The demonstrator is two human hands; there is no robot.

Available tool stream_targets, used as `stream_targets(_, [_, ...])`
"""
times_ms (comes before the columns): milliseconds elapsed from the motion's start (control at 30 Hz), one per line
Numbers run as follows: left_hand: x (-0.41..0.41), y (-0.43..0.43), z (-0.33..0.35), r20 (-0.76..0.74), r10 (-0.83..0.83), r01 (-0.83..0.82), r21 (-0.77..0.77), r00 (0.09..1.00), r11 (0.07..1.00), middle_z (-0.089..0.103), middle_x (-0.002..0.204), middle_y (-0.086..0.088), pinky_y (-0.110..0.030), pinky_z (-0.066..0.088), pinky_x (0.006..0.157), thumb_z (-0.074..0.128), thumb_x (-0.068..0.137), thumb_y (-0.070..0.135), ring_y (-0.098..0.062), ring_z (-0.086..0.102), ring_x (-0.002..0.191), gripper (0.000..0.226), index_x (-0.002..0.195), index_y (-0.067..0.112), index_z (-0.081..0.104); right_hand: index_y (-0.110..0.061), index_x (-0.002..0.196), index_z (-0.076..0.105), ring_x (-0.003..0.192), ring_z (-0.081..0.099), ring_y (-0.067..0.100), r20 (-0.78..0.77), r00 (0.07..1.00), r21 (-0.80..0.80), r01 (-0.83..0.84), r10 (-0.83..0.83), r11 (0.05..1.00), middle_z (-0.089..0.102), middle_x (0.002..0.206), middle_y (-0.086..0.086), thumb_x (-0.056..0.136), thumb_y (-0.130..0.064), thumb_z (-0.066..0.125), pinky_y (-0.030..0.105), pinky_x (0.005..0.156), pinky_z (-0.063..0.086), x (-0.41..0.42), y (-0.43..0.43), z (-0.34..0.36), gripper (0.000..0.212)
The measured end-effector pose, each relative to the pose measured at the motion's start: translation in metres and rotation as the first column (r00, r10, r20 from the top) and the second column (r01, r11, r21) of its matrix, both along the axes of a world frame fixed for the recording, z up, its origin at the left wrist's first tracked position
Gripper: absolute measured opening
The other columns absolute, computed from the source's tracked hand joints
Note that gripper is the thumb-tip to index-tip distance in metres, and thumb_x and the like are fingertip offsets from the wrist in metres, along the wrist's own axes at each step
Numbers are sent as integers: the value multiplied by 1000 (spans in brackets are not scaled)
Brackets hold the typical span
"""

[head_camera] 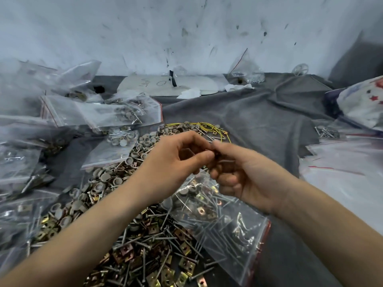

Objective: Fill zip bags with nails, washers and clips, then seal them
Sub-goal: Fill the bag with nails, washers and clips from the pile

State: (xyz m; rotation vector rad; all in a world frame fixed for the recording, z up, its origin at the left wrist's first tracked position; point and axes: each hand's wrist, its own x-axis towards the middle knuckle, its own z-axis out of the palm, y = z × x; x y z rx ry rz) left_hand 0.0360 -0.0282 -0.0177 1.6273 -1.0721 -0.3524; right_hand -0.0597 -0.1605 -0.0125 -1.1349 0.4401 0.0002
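Left hand (178, 160) and right hand (244, 177) pinch one small blurred piece (216, 154) — bare cloth (259, 121) (grey) beyond.

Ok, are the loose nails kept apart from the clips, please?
No, the nails and clips lie mixed together in one heap on the grey cloth.

A clear, red-edged zip bag (223, 222) lies at the heap's right edge, holding nails, clips and washers. Loose grey nails (145, 243), square brass clips (187, 266) and round grey washers (99, 186) spread beside it. Filled bags (116, 112) lie left, flat bags (342, 162) right. The left hand (176, 160) and right hand (244, 179) pinch a small blurred piece (216, 155).
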Motion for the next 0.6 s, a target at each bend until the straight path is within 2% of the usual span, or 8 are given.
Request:
stream_targets(67, [-2, -3, -4, 27, 38, -38, 3, 999, 999, 71, 77, -8, -42, 51, 67, 69, 85, 13, -35, 62, 70, 5, 87, 18, 69, -8, 74, 60, 34, 39, 6, -10, 1000, 29, 4, -4, 1000, 55, 55, 9, 82, -25, 60, 13, 32, 30, -1, 0, -4, 20])
stream_targets(133, [-3, -4, -6, 53, 58, -57, -4, 997, 998, 71, 77, -3, -43, 51, 69, 71, 84, 15, -35, 62, 73, 9, 85, 24, 71, -6, 72, 60, 35, 41, 6, -9, 1000, 59, 11, -10, 998, 56, 56, 9, 86, -17, 56, 14, 33, 32, -3, -3, -6, 19])
stream_targets(300, [-6, -8, -10, 61, 110, -110, -6, 992, 994, 60, 78, 9, -33, 51, 66, 70, 83, 23, -13, 59, 67, 26, 104, 35, 61, -2, 71, 58, 35, 41, 2, 13, 999, 180, 40, -43, 983, 53, 57, 5, 69, -8, 60, 10, 32, 32, -5, -10, -2, 7])
stream_targets(400, [-21, -5, -12, 251, 64, -76, 39, 966, 996, 50, 74, 12, -18, 42, 61, 69, 86, 36, 0, 48, 63, 19, 93, 29, 54, -3, 68, 57, 33, 34, 1, 12, 992, 211, 123, -128, 970, 46, 54, 1, 69, -11, 58, 10, 30, 27, -8, -21, 4, 9])
stream_targets(433, [-32, -3, -12, 353, -90, 60, 95, 931, 994, 46, 75, 16, -11, 37, 62, 67, 86, 41, 2, 47, 65, 18, 95, 29, 56, -4, 67, 55, 32, 30, 1, 2, 987, 199, 154, -158, 968, 41, 52, -2, 69, -13, 57, 11, 30, 24, -10, -26, 6, 9])
stream_targets(500, [-56, 2, -15, 555, -435, 313, 305, 709, 899, 36, 87, 21, -4, 30, 68, 58, 88, 48, 6, 48, 78, 27, 113, 38, 55, -8, 66, 52, 30, 23, 3, -33, 979, 154, 202, -199, 967, 31, 47, -5, 70, -17, 56, 13, 31, 17, -13, -33, 8, 10])
stream_targets(567, [-71, 4, -26, 645, -587, 359, 464, 490, 810, 38, 101, 17, -14, 37, 71, 50, 91, 45, -4, 54, 97, 33, 125, 44, 49, -10, 64, 51, 30, 20, 4, -70, 975, 125, 219, -211, 968, 24, 45, -6, 75, -17, 54, 15, 35, 12, -16, -36, 6, 13])
stream_targets(600, [-73, 3, -29, 633, -616, 347, 510, 468, 787, 44, 106, 11, -24, 42, 70, 50, 93, 41, -14, 57, 102, 31, 124, 42, 50, -10, 63, 51, 30, 19, 5, -79, 975, 116, 216, -208, 969, 22, 44, -7, 77, -17, 53, 16, 36, 11, -16, -37, 5, 16])
